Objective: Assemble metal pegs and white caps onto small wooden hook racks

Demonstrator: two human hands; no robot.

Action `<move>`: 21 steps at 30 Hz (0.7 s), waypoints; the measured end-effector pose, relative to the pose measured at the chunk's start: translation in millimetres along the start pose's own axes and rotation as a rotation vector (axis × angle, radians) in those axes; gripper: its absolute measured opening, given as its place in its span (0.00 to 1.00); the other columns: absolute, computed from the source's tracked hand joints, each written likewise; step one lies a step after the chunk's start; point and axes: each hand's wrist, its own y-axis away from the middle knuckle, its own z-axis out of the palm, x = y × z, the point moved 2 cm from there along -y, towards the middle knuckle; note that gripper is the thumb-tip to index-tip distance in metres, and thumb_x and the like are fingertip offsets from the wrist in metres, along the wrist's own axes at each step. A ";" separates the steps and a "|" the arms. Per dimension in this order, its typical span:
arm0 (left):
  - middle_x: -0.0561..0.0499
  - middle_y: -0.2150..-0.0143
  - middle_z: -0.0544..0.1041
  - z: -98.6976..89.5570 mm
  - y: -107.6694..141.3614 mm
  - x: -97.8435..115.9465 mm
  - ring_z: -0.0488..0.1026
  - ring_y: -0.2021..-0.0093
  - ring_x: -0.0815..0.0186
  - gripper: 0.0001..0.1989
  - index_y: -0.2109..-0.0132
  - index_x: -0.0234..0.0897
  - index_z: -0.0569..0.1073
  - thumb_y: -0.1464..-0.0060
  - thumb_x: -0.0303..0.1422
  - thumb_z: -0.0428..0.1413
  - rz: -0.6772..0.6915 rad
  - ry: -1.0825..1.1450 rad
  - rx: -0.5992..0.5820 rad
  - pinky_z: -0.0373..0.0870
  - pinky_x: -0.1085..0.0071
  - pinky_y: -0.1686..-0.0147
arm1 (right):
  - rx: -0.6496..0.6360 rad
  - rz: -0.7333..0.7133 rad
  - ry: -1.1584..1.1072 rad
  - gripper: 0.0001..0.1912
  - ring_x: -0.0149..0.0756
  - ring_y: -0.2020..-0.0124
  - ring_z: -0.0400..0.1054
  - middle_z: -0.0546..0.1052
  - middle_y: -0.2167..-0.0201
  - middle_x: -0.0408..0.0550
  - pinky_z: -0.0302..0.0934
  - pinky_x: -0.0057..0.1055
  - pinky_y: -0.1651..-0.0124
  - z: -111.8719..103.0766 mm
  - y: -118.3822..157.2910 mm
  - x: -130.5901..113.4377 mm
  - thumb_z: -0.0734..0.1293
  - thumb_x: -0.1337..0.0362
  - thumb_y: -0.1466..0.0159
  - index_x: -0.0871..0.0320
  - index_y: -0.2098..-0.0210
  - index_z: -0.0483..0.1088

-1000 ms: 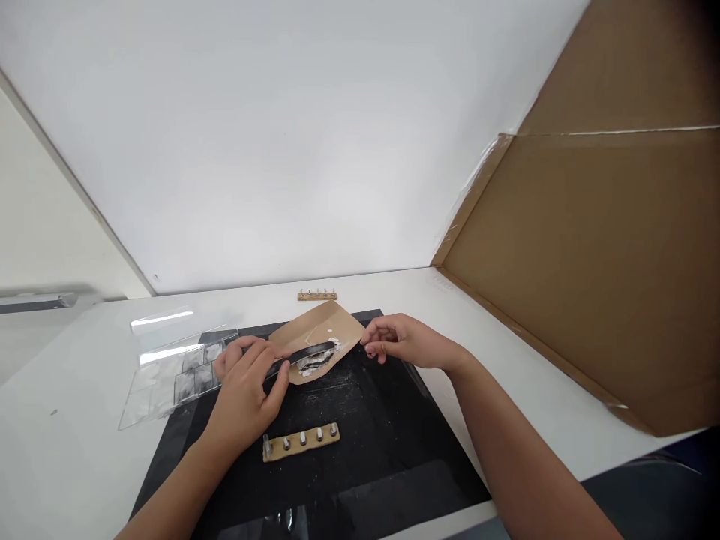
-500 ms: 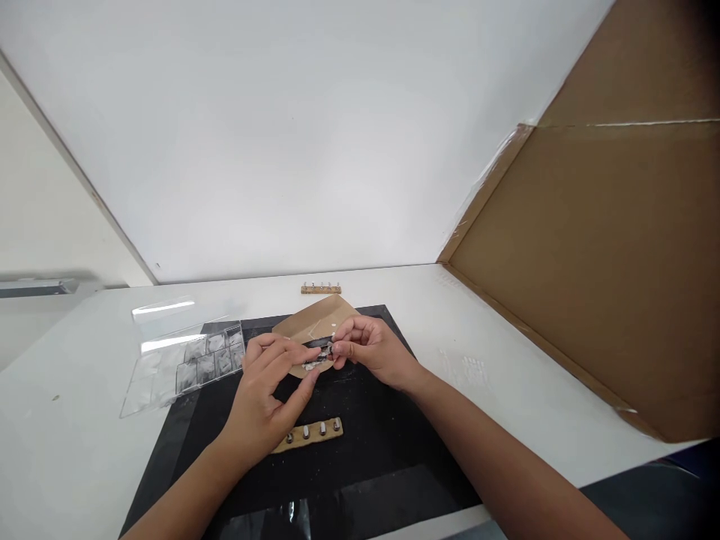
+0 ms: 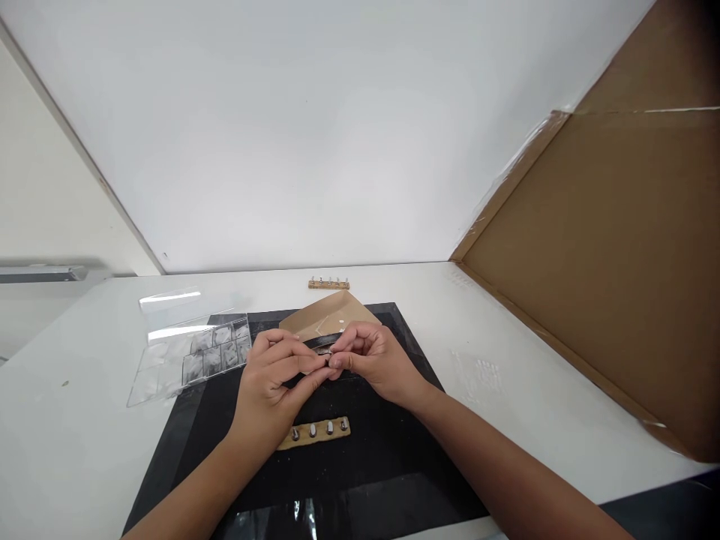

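Observation:
My left hand (image 3: 278,382) and my right hand (image 3: 376,360) meet at the fingertips above a black mat (image 3: 394,457). Both are closed in a pinch around something small, mostly hidden by the fingers. Just behind them lies a brown cardboard piece (image 3: 315,313) with a few small white bits on it and a dark curved strip (image 3: 325,340) along its near side. Nearer to me, a wooden strip (image 3: 304,435) carries several small upright pegs topped with pale, nail-shaped pieces. Its left end is hidden behind my left hand.
A clear lidded case (image 3: 169,371) with several compartments of whitish pieces lies open at the left, overlapping the mat. Another pegged strip (image 3: 329,284) sits at the back of the white table (image 3: 534,397). Cardboard panels (image 3: 607,262) stand along the right side.
My left thumb and fingers have come in against my right fingertips, covering the small pieces seen between them before. The whole view has shifted slightly.

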 end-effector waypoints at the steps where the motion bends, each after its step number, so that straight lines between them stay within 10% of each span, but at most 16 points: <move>1: 0.53 0.63 0.84 -0.5 0.5 -0.5 0.74 0.54 0.57 0.03 0.61 0.49 0.85 0.37 0.37 0.66 0.006 -0.009 -0.006 0.71 0.50 0.45 | -0.010 0.009 -0.010 0.17 0.38 0.71 0.82 0.84 0.74 0.43 0.78 0.35 0.62 -0.9 -0.1 1.2 0.83 0.56 0.44 0.56 0.67 0.76; 9: 0.54 0.62 0.85 -4.0 -4.4 -1.9 0.76 0.54 0.58 0.03 0.59 0.49 0.84 0.36 0.34 0.65 0.056 -0.016 -0.026 0.71 0.51 0.45 | -0.012 -0.020 0.015 0.17 0.38 0.69 0.82 0.84 0.72 0.44 0.78 0.36 0.60 -9.4 -3.0 1.1 0.83 0.55 0.43 0.56 0.66 0.75; 21: 0.49 0.61 0.86 -17.1 -57.9 -20.8 0.71 0.54 0.54 0.11 0.54 0.47 0.86 0.32 0.42 0.59 0.038 -0.234 -0.188 0.75 0.57 0.56 | 0.370 -0.189 0.241 0.22 0.42 0.63 0.81 0.83 0.68 0.47 0.74 0.41 0.51 -63.9 -4.9 -31.3 0.81 0.48 0.42 0.56 0.58 0.76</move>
